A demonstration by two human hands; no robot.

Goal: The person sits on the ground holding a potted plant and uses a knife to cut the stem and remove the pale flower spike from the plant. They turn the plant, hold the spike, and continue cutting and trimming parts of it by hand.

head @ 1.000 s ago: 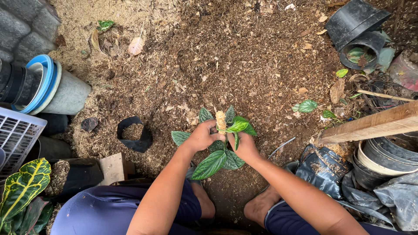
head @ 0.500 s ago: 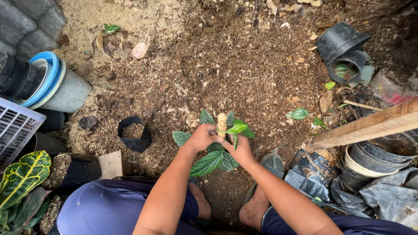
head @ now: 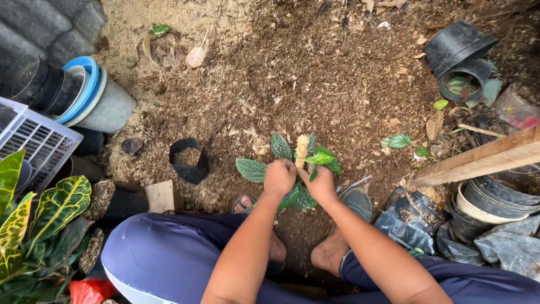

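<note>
A small plant (head: 281,149) with dark green veined leaves and a pale yellowish spike stands on brown mulch in front of me. My left hand (head: 279,176) and my right hand (head: 320,183) are closed around its base from either side, knuckles up. The pot or root ball under my hands is hidden. My sandalled feet (head: 329,253) rest just below the plant.
A small black grow bag (head: 188,160) with soil lies left of the plant. Stacked pots (head: 93,98) and a white crate (head: 31,143) sit at the left, black pots (head: 461,59) at the upper right, a wooden plank (head: 484,157) and stacked pots (head: 495,202) on the right. A variegated plant (head: 39,219) fills the lower left.
Both hands stay at the plant's base; the view has shifted slightly, so the plant and hands sit a little further left in the picture.
</note>
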